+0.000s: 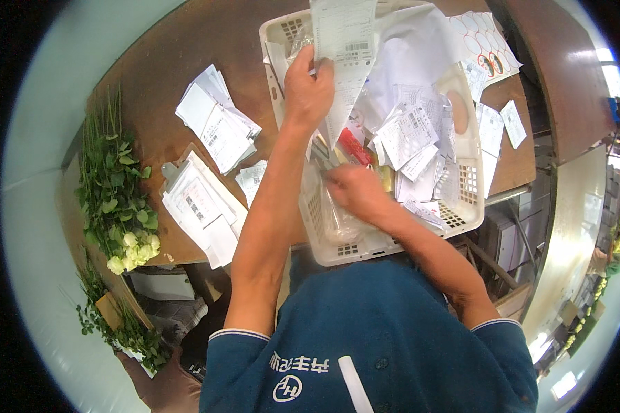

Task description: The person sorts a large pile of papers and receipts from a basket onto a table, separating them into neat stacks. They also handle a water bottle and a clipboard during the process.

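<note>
A long printed paper strip (345, 67) is pinched between the thumb and fingers of my left hand (311, 85), above the left part of a white plastic basket (320, 253). My right hand (356, 193) is lower down in the basket, blurred, beside a grey object whose kind I cannot tell; whether the fingers hold it is unclear. Under that hand lies clear plastic wrap (338, 222). A red item (355, 146) sits between the two hands. To their right, the basket holds a heap of printed slips (408, 129) and a large white sheet or bag (413, 46).
On the brown table (150, 67) left of the basket are a banded paper stack (217, 124), a clipboard with papers (201, 206) and white roses on long stems (134, 250). Sticker sheets (483, 44) and slips (513, 124) lie to the right. Another person's sleeve (170, 382) shows lower left.
</note>
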Demonstrator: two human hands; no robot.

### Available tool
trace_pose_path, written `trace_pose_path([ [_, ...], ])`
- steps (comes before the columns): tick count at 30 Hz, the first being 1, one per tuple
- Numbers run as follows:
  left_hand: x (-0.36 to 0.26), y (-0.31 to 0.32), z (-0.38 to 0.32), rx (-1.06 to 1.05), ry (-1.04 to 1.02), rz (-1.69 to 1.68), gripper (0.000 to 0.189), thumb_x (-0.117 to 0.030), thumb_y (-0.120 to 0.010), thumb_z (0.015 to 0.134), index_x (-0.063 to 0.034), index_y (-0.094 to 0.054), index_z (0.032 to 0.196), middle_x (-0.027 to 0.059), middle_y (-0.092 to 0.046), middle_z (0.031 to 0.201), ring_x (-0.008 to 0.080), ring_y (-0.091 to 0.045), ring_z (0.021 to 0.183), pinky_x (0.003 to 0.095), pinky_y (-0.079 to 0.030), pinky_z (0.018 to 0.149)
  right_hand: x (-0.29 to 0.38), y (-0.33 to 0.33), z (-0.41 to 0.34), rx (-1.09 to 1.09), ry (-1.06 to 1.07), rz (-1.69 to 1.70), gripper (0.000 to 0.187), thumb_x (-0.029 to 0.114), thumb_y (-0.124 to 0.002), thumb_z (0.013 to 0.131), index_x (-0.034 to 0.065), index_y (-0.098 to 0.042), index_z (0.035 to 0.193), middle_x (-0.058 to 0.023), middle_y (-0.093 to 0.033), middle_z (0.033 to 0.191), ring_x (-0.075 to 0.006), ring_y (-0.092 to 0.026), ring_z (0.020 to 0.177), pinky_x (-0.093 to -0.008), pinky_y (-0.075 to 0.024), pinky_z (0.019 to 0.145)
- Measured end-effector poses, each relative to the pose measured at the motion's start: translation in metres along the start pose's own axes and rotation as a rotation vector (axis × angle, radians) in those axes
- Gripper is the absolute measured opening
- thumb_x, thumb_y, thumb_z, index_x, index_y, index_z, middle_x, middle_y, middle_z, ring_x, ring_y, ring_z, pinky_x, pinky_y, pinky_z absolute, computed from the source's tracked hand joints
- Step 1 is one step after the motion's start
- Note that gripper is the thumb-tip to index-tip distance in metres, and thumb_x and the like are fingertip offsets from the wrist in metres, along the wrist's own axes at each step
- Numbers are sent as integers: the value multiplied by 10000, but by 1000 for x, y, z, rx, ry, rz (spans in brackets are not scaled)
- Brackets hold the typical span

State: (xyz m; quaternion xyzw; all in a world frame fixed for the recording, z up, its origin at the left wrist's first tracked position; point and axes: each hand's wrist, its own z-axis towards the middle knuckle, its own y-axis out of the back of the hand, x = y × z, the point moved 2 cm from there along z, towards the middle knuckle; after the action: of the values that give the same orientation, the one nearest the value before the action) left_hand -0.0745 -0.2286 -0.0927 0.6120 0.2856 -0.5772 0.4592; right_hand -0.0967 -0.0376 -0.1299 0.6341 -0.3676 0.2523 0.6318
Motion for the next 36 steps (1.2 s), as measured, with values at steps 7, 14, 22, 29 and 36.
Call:
trace_pose_path([
  [7, -6, 1, -1, -4, -58, -125, 196, -40, -531, 956, 30, -618, 1116, 109, -697, 997, 159, -634, 910, 311, -513, 812, 0, -47, 4, 139, -73, -386, 74, 61, -612, 760, 21, -674, 751, -200, -687, 774, -361, -703, 699, -448, -543, 587],
  [14, -5, -2, 0, 11, -60, -119, 190, -32, -536, 955, 32, -617, 1115, 110, -691, 989, 150, -626, 897, 310, -511, 818, -1, -50, 1, 122, -113, -390, 75, 74, -613, 760, 39, -676, 742, -195, -688, 726, -354, -707, 690, -454, -545, 598],
  [22, -4, -1, 0, 0, -51, -149, 209, -18, -533, 943, 32, -620, 1126, 102, -686, 994, 155, -630, 926, 308, -509, 836, -4, -44, -1, 58, -264, -151, 271, 254, -667, 800, -4, -668, 717, -230, -660, 713, -417, -664, 708, -495, -524, 657],
  [29, -3, -1, 2, 3, -39, -173, 207, -31, -529, 939, 36, -611, 1116, 97, -676, 1002, 147, -611, 932, 298, -490, 813, -5, -2, -23, -8, -372, 315, 205, 164, -703, 832, -27, -633, 804, -165, -675, 701, -262, -676, 642, -377, -532, 601],
  [36, 4, -2, -6, 31, -38, -162, 195, -53, -500, 944, 36, -579, 1098, 98, -656, 953, 145, -600, 877, 309, -482, 762, -31, 112, -62, -225, -567, 794, 225, 136, -673, 899, -14, -582, 1039, -90, -682, 838, -120, -632, 671, -260, -518, 575],
])
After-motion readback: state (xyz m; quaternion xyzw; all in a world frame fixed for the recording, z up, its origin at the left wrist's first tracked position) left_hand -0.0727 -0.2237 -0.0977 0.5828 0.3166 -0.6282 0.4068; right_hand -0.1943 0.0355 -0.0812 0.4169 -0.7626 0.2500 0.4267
